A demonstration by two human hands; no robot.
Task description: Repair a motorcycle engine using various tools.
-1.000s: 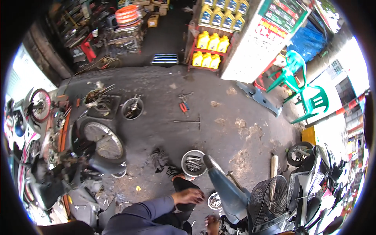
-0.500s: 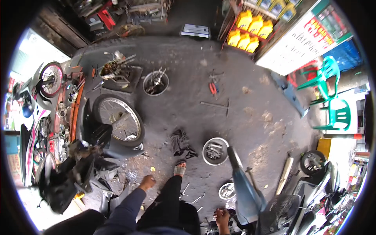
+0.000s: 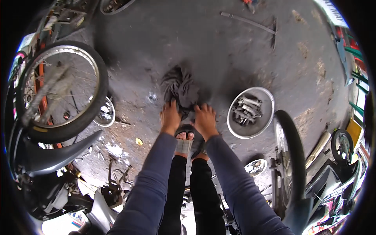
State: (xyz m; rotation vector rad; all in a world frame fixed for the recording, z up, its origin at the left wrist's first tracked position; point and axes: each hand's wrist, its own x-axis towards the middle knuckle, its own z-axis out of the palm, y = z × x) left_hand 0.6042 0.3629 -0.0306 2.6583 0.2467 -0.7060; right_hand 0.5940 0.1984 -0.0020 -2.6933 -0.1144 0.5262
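From where I stand, the cloth [image 3: 180,85] is a dark, grey-brown rag, crumpled into a loose heap; its bulk lies on the ground [image 3: 135,47] just beyond the fingertips of both hands; the near left edge meets the fingers of the left hand [image 3: 170,117], the near right edge those of the right hand [image 3: 205,119]; a darker, narrow part drops into the gap between the two; thick folds twist and curl through its middle; the far end rumples away from the grip; whether the fingers pinch it or merely touch, I can't tell.
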